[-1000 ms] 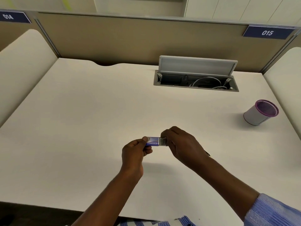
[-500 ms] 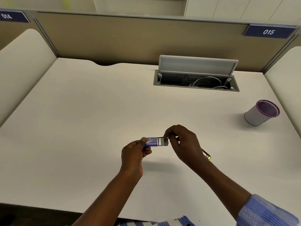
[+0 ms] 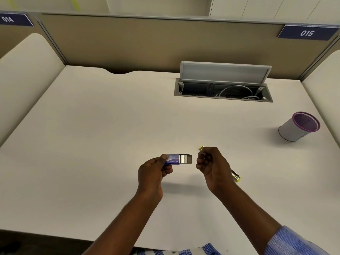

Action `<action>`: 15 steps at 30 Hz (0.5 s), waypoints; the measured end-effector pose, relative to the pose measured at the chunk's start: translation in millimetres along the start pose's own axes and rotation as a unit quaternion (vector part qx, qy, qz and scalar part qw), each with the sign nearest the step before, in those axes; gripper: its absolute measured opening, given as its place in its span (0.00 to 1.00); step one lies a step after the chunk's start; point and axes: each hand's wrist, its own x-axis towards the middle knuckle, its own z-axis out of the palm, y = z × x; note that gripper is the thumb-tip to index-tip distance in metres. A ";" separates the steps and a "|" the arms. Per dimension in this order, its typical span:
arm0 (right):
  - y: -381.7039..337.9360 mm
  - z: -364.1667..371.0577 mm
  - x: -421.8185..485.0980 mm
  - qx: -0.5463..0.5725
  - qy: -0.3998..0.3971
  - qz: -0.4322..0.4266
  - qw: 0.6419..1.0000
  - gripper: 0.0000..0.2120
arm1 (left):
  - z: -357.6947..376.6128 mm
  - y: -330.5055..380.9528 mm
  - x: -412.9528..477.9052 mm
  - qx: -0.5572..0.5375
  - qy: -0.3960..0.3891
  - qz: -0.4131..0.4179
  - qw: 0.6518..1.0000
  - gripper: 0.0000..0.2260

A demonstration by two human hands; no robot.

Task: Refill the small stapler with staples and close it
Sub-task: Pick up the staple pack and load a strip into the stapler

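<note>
1. Head view. Staple box [image 3: 175,159]: small blue sleeve, inner tray slid out to the right, silver staple strips showing. Long axis left-right, open end toward the right hand [image 3: 211,165].
2. Left hand [image 3: 152,171] pinches the box's left end above the desk [image 3: 110,126].
3. Right hand's fingertips pressed together; contents cannot tell.
4. Stapler [image 3: 235,176]: yellow-tipped, lies on the desk, mostly hidden behind the right hand.
5. Box print reads mirrored, unclear; placards "014" [image 3: 8,19], "015" [image 3: 306,33].
</note>
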 end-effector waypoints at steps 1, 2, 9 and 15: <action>2.6 -0.1 0.3 0.021 0.004 0.023 0.999 0.07 | -0.2 0.2 0.4 0.002 0.000 0.000 1.000 0.07; 5.0 -0.5 0.9 0.033 0.005 0.042 0.999 0.06 | -0.2 0.4 0.6 0.004 0.001 0.000 1.000 0.07; 11.9 -4.5 -0.9 -0.014 -0.044 0.085 0.995 0.08 | 0.8 0.6 0.7 0.014 -0.003 0.008 1.000 0.06; 12.5 -4.6 -3.7 -0.212 -0.085 -0.021 0.973 0.06 | 4.3 -0.4 -0.7 0.024 -0.007 0.021 0.999 0.06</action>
